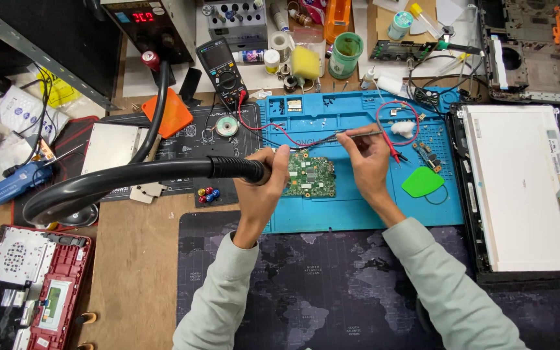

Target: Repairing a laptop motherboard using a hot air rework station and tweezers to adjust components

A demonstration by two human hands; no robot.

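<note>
Hands over green circuit board point(310, 175): left hand point(262, 188) clamped on black hose handle point(238, 168), right hand point(367, 162) pinching tweezers point(351, 136).

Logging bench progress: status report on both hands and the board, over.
Left hand grips hot-air wand. Right hand holds tweezers. Green circuit board flat on blue mat. Nothing blocking.
</note>
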